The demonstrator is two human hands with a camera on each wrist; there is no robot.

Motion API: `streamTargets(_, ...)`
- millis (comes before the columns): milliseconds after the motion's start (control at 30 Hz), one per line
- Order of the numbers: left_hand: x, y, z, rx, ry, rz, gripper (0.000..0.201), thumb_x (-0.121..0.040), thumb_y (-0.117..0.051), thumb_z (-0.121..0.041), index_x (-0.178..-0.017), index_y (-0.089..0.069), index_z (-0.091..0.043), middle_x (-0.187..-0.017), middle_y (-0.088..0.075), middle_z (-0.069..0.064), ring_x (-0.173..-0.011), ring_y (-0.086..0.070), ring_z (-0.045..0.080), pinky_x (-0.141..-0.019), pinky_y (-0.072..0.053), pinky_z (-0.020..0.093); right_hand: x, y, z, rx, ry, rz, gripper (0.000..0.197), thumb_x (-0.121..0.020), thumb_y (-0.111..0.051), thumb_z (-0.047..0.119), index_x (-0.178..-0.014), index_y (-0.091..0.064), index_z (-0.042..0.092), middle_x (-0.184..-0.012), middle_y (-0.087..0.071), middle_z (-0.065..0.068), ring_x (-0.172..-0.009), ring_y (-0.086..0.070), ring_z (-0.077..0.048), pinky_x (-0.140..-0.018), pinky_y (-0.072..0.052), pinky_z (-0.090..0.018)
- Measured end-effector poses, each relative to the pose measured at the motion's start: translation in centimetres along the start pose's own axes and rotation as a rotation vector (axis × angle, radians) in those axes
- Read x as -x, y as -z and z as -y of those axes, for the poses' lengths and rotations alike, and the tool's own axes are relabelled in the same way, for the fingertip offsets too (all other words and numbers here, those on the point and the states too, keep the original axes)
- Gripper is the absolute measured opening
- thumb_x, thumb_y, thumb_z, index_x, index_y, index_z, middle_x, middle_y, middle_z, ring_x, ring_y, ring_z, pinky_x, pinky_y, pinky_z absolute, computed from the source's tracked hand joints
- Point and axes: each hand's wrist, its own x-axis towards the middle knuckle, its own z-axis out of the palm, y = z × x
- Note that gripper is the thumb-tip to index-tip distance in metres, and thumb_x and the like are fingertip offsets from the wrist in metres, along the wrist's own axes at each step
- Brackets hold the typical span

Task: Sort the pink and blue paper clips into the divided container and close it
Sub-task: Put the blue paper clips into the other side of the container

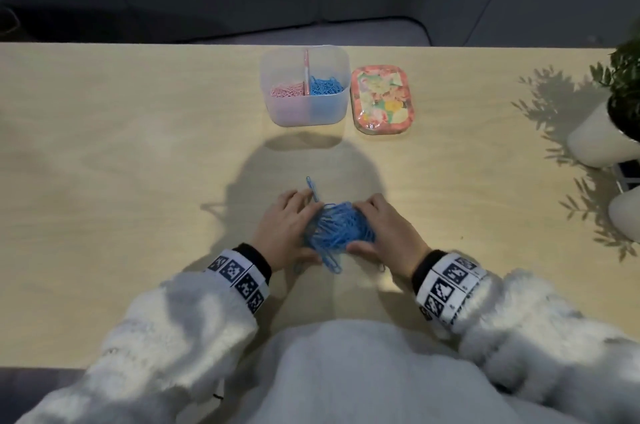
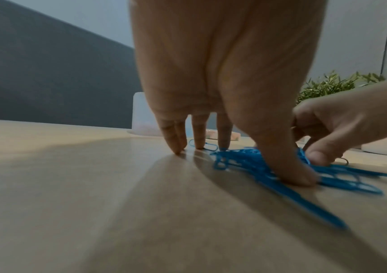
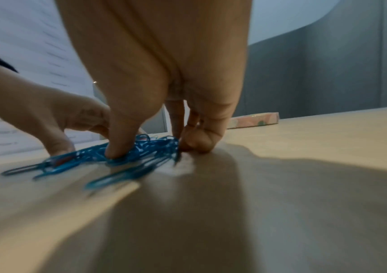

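A pile of blue paper clips (image 1: 337,233) lies on the table near me, between my two hands. My left hand (image 1: 285,226) stands at its left side with straight fingers (image 2: 176,140) tipped onto the table and the thumb (image 2: 288,166) pressing on the clips (image 2: 241,158). At the pile's right side my right hand (image 1: 386,229) curls its fingers (image 3: 197,142) against the clips, and its thumb (image 3: 120,146) digs into the clips (image 3: 155,147). One blue clip (image 1: 311,186) lies loose beyond my left fingers. The open translucent container (image 1: 304,112) stands further back, pink clips (image 1: 287,91) left of its divider, blue clips (image 1: 325,86) right.
A floral lid (image 1: 381,100) lies flat just right of the container. White plant pots (image 1: 599,143) with green leaves stand at the table's right edge. The table's far edge runs right behind the container.
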Motion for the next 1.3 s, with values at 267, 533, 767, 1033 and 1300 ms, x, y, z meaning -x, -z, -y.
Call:
streamTargets(267,-0.4,2.0,-0.6,0.143,0.025,0.003,0.101,-0.062,-0.078,-0.051,-0.143,-0.028,-0.017,-0.139,-0.036,0.007,-0.125,-0.036,0.025,-0.107,-0.035,0.037,-1.4,1.9,-0.3,0.168,0.026,0.006,0.093,-0.061,-0.074,0.058,-0.134,-0.037,0.014,-0.13,-0.041,-0.007,-0.119,-0.038,-0.023,-0.09,-0.047,-0.038)
streamTargets(533,-1.6,1.7,-1.9,0.175,0.014,-0.083,0.035,-0.083,-0.062,-0.018,-0.117,-0.058,-0.008,-0.111,-0.057,0.013,-0.102,-0.055,0.03,-0.083,-0.04,0.034,-2.5,0.1,1.6,0.144,0.087,0.01,0.043,-0.086,-0.059,0.018,-0.127,-0.05,0.014,-0.121,-0.047,-0.009,-0.113,-0.043,-0.026,-0.09,-0.046,-0.041)
streamTargets(767,-1.9,2.1,-1.3,0.191,0.067,-0.127,0.024,-0.087,-0.058,-0.017,-0.109,-0.066,-0.012,-0.104,-0.066,0.01,-0.099,-0.058,0.027,-0.081,-0.042,0.034,-3.0,1.8,1.4,0.105,0.107,0.003,0.027,-0.09,-0.054,0.013,-0.116,-0.062,0.01,-0.112,-0.06,-0.01,-0.104,-0.055,-0.027,-0.092,-0.043,-0.039)
streamTargets(1033,-1.6,2.4,0.1,0.329,0.117,-0.15,0.02,-0.084,-0.064,-0.014,-0.102,-0.069,-0.009,-0.103,-0.07,0.01,-0.098,-0.062,0.026,-0.083,-0.043,0.028,-4.1,6.4,0.6,-0.174,0.021,-0.083,0.023,-0.078,-0.071,0.01,-0.1,-0.071,0.004,-0.085,-0.07,-0.007,-0.064,-0.056,-0.007,-0.061,-0.042,-0.011)
streamTargets(1300,-1.5,3.1,0.5,0.349,0.094,-0.162,0.02,-0.085,-0.061,-0.012,-0.103,-0.068,-0.008,-0.104,-0.07,0.009,-0.098,-0.062,0.025,-0.084,-0.044,0.029,-11.4,13.4,2.6,-0.475,-0.076,-0.214,0.017,-0.078,-0.071,0.001,-0.093,-0.066,0.007,-0.051,-0.056,0.003,-0.033,-0.049,0.002,-0.04,-0.044,-0.011)
